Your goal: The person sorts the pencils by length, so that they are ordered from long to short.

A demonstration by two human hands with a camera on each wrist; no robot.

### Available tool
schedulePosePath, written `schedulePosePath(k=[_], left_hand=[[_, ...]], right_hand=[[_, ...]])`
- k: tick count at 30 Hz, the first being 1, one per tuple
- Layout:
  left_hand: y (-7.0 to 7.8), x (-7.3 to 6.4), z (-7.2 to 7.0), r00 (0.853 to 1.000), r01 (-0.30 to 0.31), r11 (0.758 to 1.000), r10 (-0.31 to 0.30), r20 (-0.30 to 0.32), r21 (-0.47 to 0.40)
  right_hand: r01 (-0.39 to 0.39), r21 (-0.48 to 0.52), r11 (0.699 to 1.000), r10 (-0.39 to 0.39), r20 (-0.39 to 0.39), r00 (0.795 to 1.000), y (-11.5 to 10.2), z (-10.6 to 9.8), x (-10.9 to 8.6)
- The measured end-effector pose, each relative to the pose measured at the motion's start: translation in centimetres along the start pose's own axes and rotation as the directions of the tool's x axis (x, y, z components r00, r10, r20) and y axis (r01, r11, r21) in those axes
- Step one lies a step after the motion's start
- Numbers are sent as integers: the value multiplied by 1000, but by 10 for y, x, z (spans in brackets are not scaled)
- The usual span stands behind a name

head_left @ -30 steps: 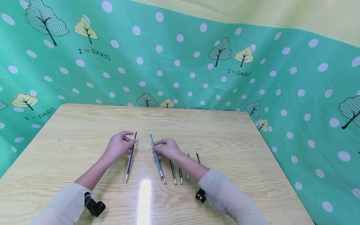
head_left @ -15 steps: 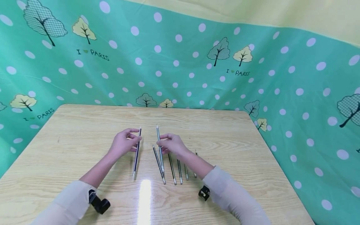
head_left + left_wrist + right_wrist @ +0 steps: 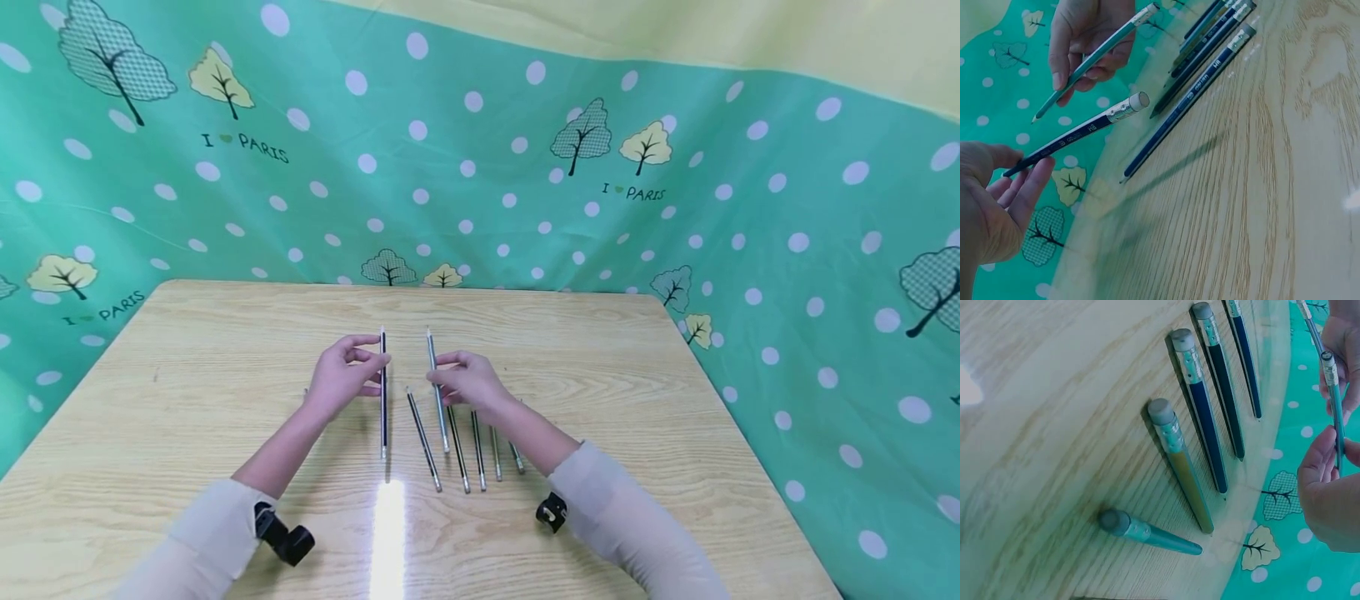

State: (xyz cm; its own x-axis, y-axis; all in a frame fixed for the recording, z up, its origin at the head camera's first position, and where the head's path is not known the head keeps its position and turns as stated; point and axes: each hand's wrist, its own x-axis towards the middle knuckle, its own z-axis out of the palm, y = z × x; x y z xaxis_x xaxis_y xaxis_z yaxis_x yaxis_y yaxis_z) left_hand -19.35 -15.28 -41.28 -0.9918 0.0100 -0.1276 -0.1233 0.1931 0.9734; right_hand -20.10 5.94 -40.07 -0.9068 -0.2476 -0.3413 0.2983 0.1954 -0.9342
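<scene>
From far off, I see L hand (image 3: 341, 381) pinching the dark pencil (image 3: 384, 412) & R hand (image 3: 471, 384) pinching the pale blue pencil (image 3: 442, 417). Hands are apart, w/ a gap btwn those 2 pencils, & both look lifted off the table (image 3: 615, 400). Most other pencils (image 3: 423, 438) lie flat nr R arm (image 3: 528, 432). I'd guess each is light, stiff, a bit slick & rolly, and the sharp tip (image 3: 1034, 119) could snap if bumped. IMO best pinch = middle, not tip or eraser (image 3: 1140, 101).
</scene>
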Motion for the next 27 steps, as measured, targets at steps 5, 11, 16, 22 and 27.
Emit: schedulePosePath(k=[5, 11, 16, 22, 27], left_hand=[[1, 1, 5, 1000, -16, 999, 15, -10, -49], [4, 2, 12, 1000, -26, 996, 25, -11, -84], [5, 5, 16, 1000, -24, 995, 23, -10, -99], [4, 6, 20, 1000, -19, 995, 19, 0, -100], [2, 7, 23, 1000, -19, 994, 20, 9, -107]], right_hand=[[1, 33, 999, -1, -1, 1000, 0, -2, 2], [9, 21, 1000, -9, -13, 1000, 2, -3, 3], [16, 23, 1000, -15, -25, 1000, 1, -2, 3], [20, 31, 999, -19, -29, 999, 0, -1, 4], [18, 43, 999, -17, -29, 999, 1, -1, 6]])
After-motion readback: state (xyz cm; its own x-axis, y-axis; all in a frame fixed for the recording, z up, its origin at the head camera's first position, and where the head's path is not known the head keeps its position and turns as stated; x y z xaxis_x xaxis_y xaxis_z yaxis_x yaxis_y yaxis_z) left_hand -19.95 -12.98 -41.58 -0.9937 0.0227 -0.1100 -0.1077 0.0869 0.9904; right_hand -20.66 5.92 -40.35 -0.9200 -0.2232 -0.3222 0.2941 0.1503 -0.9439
